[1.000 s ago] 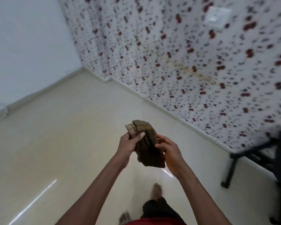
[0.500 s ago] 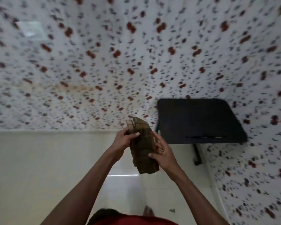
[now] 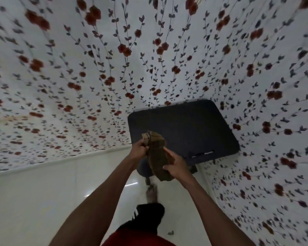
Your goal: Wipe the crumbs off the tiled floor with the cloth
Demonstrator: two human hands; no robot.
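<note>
At centre frame, both the left hand (image 3: 138, 149) and right hand (image 3: 176, 165) grip the folded cloth (image 3: 157, 155), probably bunching it into a wiping pad.

Single head-worn view looks forward and down, close over the arms, toward the floral wall (image 3: 96, 77) and floor (image 3: 34, 201)

White wallpaper (image 3: 114, 71) printed with red flowers on dark leafy vines covers two walls meeting in a corner. A dark chair seat (image 3: 183, 128) stands in that corner. The glossy pale tiled floor (image 3: 34, 201) reflects streaks of light.
</note>
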